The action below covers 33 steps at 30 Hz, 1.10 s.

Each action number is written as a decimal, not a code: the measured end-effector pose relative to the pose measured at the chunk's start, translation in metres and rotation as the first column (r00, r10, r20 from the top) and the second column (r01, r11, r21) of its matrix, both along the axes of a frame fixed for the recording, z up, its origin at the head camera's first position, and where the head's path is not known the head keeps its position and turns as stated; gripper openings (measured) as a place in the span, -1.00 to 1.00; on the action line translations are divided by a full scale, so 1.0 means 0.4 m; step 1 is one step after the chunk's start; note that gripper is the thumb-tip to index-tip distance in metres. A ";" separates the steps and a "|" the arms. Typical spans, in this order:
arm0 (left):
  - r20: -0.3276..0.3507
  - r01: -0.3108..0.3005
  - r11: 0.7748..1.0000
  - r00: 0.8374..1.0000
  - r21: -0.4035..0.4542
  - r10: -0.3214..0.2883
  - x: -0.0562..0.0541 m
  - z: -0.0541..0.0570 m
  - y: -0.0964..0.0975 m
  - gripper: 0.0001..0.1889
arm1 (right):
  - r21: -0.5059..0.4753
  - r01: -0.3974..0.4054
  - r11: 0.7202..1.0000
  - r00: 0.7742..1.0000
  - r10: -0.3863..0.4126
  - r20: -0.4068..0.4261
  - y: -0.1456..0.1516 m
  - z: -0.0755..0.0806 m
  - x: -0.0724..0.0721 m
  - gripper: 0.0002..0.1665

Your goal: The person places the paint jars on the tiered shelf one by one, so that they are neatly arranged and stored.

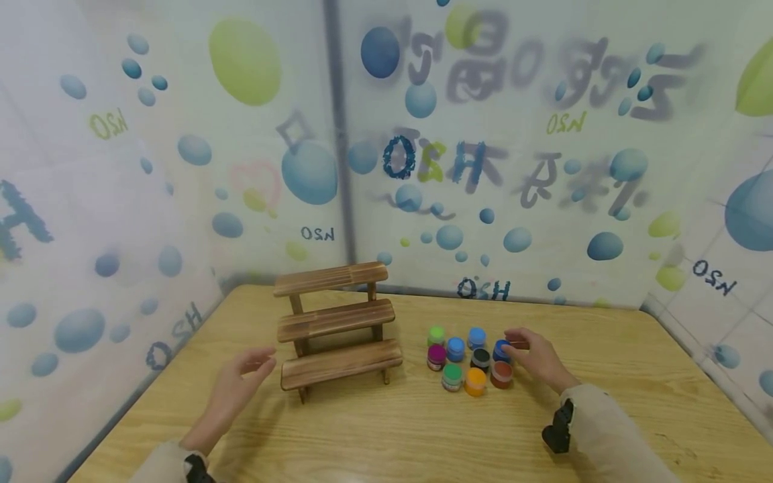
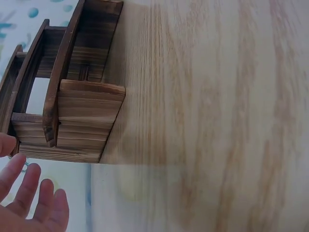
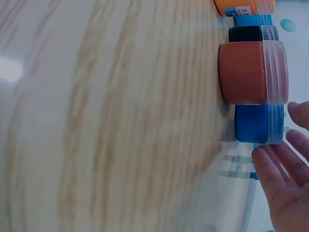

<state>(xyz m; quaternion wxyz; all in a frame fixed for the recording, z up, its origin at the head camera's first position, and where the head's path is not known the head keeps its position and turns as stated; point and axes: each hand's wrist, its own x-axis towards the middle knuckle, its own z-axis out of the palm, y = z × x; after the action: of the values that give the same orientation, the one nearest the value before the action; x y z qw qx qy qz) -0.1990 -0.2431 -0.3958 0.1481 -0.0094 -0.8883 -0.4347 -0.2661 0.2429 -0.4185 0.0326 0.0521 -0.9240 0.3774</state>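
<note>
My left hand [image 1: 237, 384] hovers left of a three-tier brown wooden shelf [image 1: 341, 360], its fingers relaxed and holding nothing. In the left wrist view, the fingers [image 2: 42, 200] are spread near the shelf's end. On the right, my right hand [image 1: 539, 359] reaches to a dark blue paint jar [image 1: 501, 350] at the right edge of a cluster of paint jars. The right wrist view has the thumb and fingers loosely parted around the blue jar's clear lid [image 3: 275, 123]; whether they touch it I cannot tell. A red-brown paint jar [image 3: 243, 72] stands beside it.
Other jars stand close together: light green [image 1: 436, 336], purple [image 1: 437, 357], green [image 1: 451, 377], orange [image 1: 474, 382], black [image 1: 480, 360] and two lighter blue. The wooden table [image 1: 386, 439] meets patterned walls [image 1: 513, 168] at its back and sides.
</note>
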 end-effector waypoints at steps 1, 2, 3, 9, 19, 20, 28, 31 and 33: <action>0.026 0.005 1.000 1.000 0.025 -0.006 -0.003 -0.003 0.000 -0.66 | 0.000 0.001 1.000 1.000 -0.001 0.000 -0.001 0.000 0.000 -0.53; 0.053 0.011 0.999 0.998 0.052 -0.013 -0.006 -0.006 -0.001 -0.65 | 0.000 0.000 1.000 1.000 0.000 0.001 -0.001 0.000 0.000 -0.54; 0.076 0.015 0.997 0.997 0.079 -0.021 -0.009 -0.009 0.000 -0.64 | -0.001 0.001 1.000 1.000 -0.001 0.001 -0.002 -0.001 0.000 -0.54; 0.176 0.051 0.971 0.980 0.233 -0.094 -0.016 -0.015 0.012 -0.59 | -0.017 -0.006 1.000 1.000 0.006 -0.001 0.002 -0.008 0.001 -0.55; 0.223 0.055 0.947 0.966 0.316 -0.131 -0.027 -0.028 0.017 -0.60 | -0.081 -0.021 0.996 0.999 0.023 0.033 0.005 -0.019 -0.007 -0.49; 0.223 0.054 0.947 0.966 0.317 -0.130 -0.028 -0.030 0.017 -0.61 | -0.092 -0.024 0.996 0.999 0.028 0.037 0.006 -0.019 -0.008 -0.48; 0.224 0.059 0.946 0.965 0.318 -0.135 -0.030 -0.030 0.017 -0.66 | -0.132 -0.064 0.989 0.997 0.068 0.028 0.012 -0.020 -0.003 -0.40; 0.224 0.076 0.945 0.962 0.318 -0.153 -0.032 -0.028 0.016 -0.66 | -0.147 -0.054 0.988 0.997 0.061 0.049 0.013 -0.024 -0.006 -0.44; 0.225 0.094 0.943 0.959 0.319 -0.172 -0.033 -0.027 0.014 -0.65 | -0.141 -0.053 0.989 0.997 0.061 0.051 0.014 -0.027 -0.008 -0.47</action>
<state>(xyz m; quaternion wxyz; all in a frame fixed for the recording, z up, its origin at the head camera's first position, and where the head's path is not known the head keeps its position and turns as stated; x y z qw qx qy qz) -0.2124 -0.2377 -0.4067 0.0046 0.0080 -0.8193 -0.5734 -0.2695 0.2484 -0.4293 -0.0002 0.0656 -0.8939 0.4433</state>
